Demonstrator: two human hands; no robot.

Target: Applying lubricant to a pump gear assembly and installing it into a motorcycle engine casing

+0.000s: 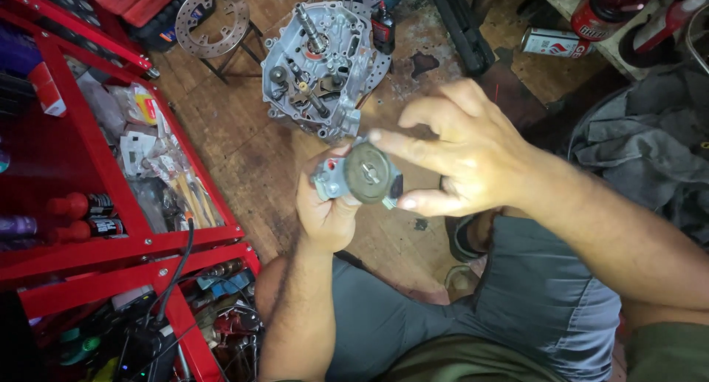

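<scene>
Red tool cart [96,241] at 9 o'clock, shelves crowded with bottles, packets and cables. Brake disc [212,21] on a small stool at 11 o'clock.

Centre of view: left hand [325,208] is closed around a small grey metal part [354,176], gripping its body from below and behind. The part sits just above the person's knees, in front of the engine case [319,66], which lies open on the wooden floor at 12 o'clock.

Right hand [465,153] comes in from 3 o'clock, half open; index finger and thumb touch the rim of the part's round disc face at its top and bottom edges. Other fingers spread, holding nothing.

Judgement: the step in hand looks like inspecting or turning the disc by its rim; a next move would call for a steady left grip while the right fingers rotate.

Orientation: disc face points up toward the camera; long axis runs roughly 9 to 3 o'clock, tilted slightly.

Spray can [554,42] at 1 o'clock; grey cloth [650,145] at 3 o'clock.
</scene>
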